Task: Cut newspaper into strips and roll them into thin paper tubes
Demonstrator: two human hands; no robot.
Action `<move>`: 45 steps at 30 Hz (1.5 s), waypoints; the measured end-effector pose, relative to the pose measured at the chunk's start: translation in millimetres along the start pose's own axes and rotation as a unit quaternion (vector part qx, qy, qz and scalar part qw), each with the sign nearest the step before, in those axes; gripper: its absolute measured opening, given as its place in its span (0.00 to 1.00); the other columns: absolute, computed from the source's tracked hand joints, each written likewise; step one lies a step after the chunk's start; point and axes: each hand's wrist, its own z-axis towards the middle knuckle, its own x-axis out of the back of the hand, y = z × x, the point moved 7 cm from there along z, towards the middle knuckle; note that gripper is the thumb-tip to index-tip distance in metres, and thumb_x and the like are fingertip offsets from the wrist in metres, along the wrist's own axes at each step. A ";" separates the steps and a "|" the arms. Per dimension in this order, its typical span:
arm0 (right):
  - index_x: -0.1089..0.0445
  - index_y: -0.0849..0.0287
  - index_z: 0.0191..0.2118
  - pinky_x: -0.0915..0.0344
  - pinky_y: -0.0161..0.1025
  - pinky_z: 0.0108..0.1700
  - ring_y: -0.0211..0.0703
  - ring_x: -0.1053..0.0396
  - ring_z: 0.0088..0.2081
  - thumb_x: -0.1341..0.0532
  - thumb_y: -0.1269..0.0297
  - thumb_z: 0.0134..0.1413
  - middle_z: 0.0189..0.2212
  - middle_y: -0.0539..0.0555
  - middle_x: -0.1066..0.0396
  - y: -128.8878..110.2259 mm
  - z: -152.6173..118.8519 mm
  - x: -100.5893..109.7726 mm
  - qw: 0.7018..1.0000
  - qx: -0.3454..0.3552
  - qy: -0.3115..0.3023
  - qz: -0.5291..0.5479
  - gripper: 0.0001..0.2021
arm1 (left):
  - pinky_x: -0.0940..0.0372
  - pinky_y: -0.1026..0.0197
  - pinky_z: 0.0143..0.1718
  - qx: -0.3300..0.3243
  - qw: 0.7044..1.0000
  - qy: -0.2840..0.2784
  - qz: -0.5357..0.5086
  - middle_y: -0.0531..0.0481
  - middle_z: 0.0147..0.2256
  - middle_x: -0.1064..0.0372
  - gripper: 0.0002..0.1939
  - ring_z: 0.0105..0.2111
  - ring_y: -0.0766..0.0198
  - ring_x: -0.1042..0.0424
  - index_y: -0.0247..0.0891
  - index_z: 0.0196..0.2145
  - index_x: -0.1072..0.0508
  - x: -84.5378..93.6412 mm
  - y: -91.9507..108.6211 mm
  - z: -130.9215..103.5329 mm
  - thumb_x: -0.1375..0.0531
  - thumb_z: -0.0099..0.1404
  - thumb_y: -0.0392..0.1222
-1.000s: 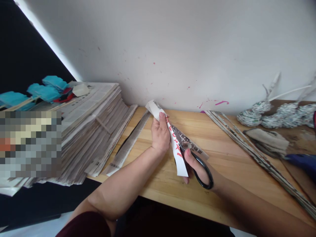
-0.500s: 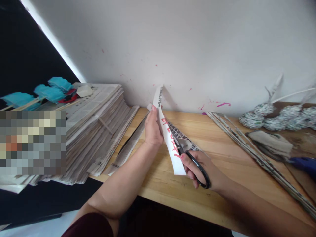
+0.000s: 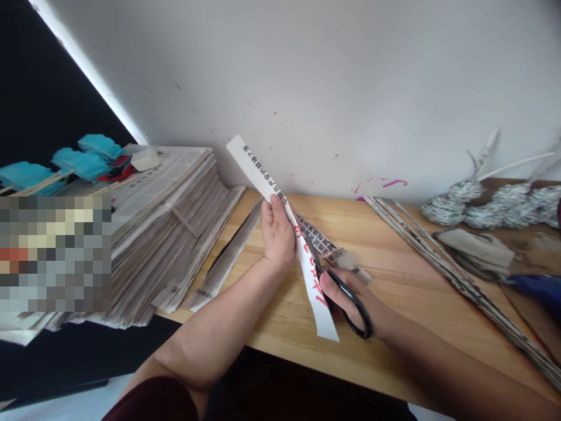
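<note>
My left hand (image 3: 278, 231) is closed around the middle of a long white paper strip (image 3: 249, 165) with black printed characters and red handwriting. The strip's upper end points up and left toward the wall; its lower end hangs down over the table's front part. In my right hand (image 3: 348, 298) are black-handled scissors (image 3: 360, 313), their blades angled up and left alongside the strip's right edge. Whether the blades are closed, I cannot make out. Beneath them, another printed strip (image 3: 324, 242) lies on the table.
A tall newspaper stack (image 3: 179, 216) stands at the left, with blue objects on sticks (image 3: 87, 161) on top. Another paper strip (image 3: 228, 263) lies beside it. Thin rolled paper sticks (image 3: 438, 269), braided paper coils (image 3: 456, 204) and a blue object (image 3: 537, 289) are at the right.
The strip's upper end has swung left and flattened out, and its lower end hangs lower. My left hand has shifted slightly right and down. The scissors have barely moved.
</note>
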 end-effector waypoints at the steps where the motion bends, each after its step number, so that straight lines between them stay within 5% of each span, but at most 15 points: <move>1: 0.36 0.55 0.24 0.34 0.39 0.26 0.44 0.33 0.24 0.43 0.33 0.55 0.19 0.52 0.34 -1.0 -0.4 -0.7 1.000 0.003 -0.005 0.001 0.27 | 0.46 0.63 0.22 0.003 1.000 0.000 -0.001 0.57 0.20 0.42 0.23 0.19 0.69 0.43 0.42 0.30 0.39 -0.6 -0.6 -1.5 0.42 0.64 0.65; 10: 0.37 0.54 0.21 0.36 0.38 0.23 0.42 0.35 0.19 0.49 0.31 0.58 0.15 0.52 0.35 -0.2 -3.0 -2.8 1.000 0.020 -0.010 -0.002 0.31 | 0.48 0.63 0.21 0.009 1.000 -0.019 -0.008 0.58 0.19 0.45 0.21 0.18 0.69 0.46 0.43 0.31 0.41 -4.0 -4.1 -1.8 0.44 0.66 0.63; 17: 0.42 0.55 0.22 0.46 0.33 0.15 0.35 0.42 0.12 0.45 0.28 0.52 0.10 0.46 0.41 12.4 -3.4 -12.5 0.998 -0.046 -0.013 0.049 0.31 | 0.52 0.62 0.20 0.023 0.999 -0.023 -0.027 0.59 0.19 0.46 0.23 0.17 0.70 0.48 0.43 0.30 0.41 -5.5 0.3 -0.7 0.42 0.64 0.65; 28: 0.38 0.55 0.22 0.33 0.37 0.26 0.41 0.34 0.23 0.49 0.30 0.57 0.20 0.53 0.33 -5.1 0.1 0.5 1.000 0.017 0.015 -0.008 0.31 | 0.47 0.63 0.23 0.031 0.998 -0.058 0.021 0.58 0.22 0.43 0.20 0.20 0.70 0.45 0.42 0.32 0.40 -11.6 -13.9 -22.4 0.43 0.66 0.61; 35: 0.39 0.55 0.21 0.35 0.37 0.24 0.40 0.35 0.20 0.51 0.31 0.59 0.18 0.52 0.34 1.7 -1.7 -1.3 1.000 0.022 0.014 -0.010 0.32 | 0.45 0.64 0.24 0.034 0.998 -0.055 0.010 0.57 0.22 0.43 0.20 0.21 0.69 0.44 0.42 0.32 0.39 -11.6 -15.9 -22.4 0.44 0.67 0.62; 45: 0.40 0.57 0.23 0.47 0.28 0.13 0.31 0.42 0.11 0.38 0.34 0.50 0.13 0.44 0.40 28.9 2.9 -6.2 0.993 -0.069 0.028 0.096 0.29 | 0.46 0.64 0.20 0.082 0.995 -0.043 -0.031 0.58 0.20 0.41 0.23 0.17 0.69 0.43 0.41 0.30 0.40 -12.4 -14.8 -14.6 0.43 0.65 0.65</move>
